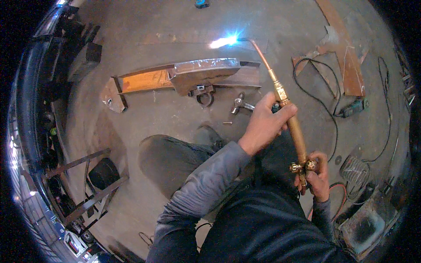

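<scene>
A long brass cutting torch [293,127] runs from my lap up toward the floor ahead. My left hand [265,122] is wrapped around its shaft near the middle. My right hand [316,175] grips the rear end at the brass valve knobs. A thin copper tube bends at the tip, where a bright blue-white flame [224,41] burns just above the floor. Just below the flame lies a rusty steel beam [188,76] with a grey plate on top of it.
My knees and a dark boot [206,136] fill the middle. A rusty steel strip [346,57] lies at the right with black cables and an angle grinder [354,107]. A small metal fitting [240,103] sits near the beam. A metal frame [87,184] stands at the lower left.
</scene>
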`<state>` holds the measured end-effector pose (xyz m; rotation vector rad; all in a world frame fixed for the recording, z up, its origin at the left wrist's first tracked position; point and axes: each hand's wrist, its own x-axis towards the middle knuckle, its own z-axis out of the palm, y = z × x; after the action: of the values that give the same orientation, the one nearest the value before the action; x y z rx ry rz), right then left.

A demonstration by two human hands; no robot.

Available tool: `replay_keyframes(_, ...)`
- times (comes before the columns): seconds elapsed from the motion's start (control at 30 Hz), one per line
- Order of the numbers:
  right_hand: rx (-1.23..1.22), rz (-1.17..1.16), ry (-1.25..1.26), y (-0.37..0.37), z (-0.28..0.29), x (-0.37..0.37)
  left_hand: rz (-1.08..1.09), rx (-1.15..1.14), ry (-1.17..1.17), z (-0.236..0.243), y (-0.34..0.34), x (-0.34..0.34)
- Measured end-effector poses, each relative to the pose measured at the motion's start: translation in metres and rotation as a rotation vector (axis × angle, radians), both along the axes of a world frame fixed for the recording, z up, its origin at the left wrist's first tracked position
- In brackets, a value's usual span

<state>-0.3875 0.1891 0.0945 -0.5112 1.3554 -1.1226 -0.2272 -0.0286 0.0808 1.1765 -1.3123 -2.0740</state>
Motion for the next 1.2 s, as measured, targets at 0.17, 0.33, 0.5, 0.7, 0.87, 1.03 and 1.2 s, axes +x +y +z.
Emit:
replay_keyframes(0.17, -0.002, -0.089, 0.058, 0.011, -0.019, -0.004, -0.005, 0.067, 0.006, -0.021, 0.006, 0.002)
replay_keyframes(0.33, 0.05, -0.097, 0.096, 0.013, -0.017, -0.003, -0.024, 0.117, 0.029, -0.036, 0.008, -0.001)
replay_keyframes(0.5, 0.068, -0.026, 0.093, 0.007, -0.011, -0.007, -0.035, 0.149, 0.055, -0.04, 0.005, 0.001)
replay_keyframes(0.7, 0.125, -0.038, 0.161, 0.003, -0.008, -0.006, -0.042, 0.241, 0.081, -0.049, 0.004, 0.001)
replay_keyframes(0.87, 0.153, -0.045, 0.153, 0.001, -0.009, -0.006, -0.023, 0.251, 0.075, -0.05, 0.003, -0.001)
replay_keyframes(1.03, 0.12, -0.045, 0.139, 0.003, -0.014, -0.009, -0.014, 0.219, 0.082, -0.048, 0.004, -0.003)
replay_keyframes(1.2, 0.126, -0.039, 0.14, 0.001, -0.014, -0.007, -0.004, 0.248, 0.107, -0.051, 0.004, -0.001)
